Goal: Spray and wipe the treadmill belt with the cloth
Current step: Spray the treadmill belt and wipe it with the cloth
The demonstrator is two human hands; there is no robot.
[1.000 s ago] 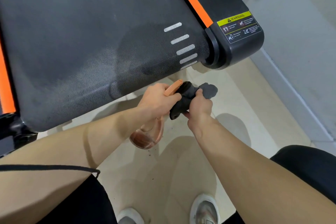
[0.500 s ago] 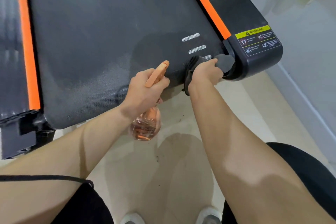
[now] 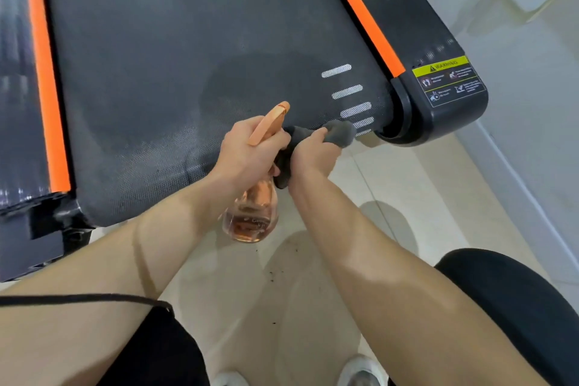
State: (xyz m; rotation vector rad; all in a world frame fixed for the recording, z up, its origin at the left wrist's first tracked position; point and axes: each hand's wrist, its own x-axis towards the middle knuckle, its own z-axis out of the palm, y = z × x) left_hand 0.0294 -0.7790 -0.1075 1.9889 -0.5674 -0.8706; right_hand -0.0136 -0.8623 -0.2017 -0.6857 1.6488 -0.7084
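Plainly the wiping step is in hand. The right hand (image 3: pixel 313 152) has its grip closed tight round a bunched grey cloth (image 3: pixel 341 132). The cloth's free end pokes out toward 2 o'clock and lies against the near edge of the belt (image 3: pixel 188 56), just below the white bars (image 3: pixel 346 91). The left hand (image 3: pixel 247 147) sits just beside it at 9 o'clock, grip wrapped round the neck of the bottle (image 3: pixel 250 219). The bottle's orange head points toward 1 o'clock over the belt, and its clear body hangs past the belt's edge above the floor (image 3: pixel 407 185). A darker patch (image 3: pixel 266 84) spreads on the belt at 12 o'clock from the hands; whether it is wet from spray or only shadow I cannot tell.

By my reckoning only this near right corner is being dealt with, and most of the belt toward 12 and 10 o'clock awaits the cloth. The next move calls for flattening the cloth and sweeping it toward 9 o'clock along the near edge, with the bottle lifted clear of it.

Room is wide from 10 to 12 o'clock. At 2 o'clock the end cap (image 3: pixel 438 110) stands just beside the cloth, and an orange strip (image 3: pixel 360 12) bounds the belt at 1 o'clock.
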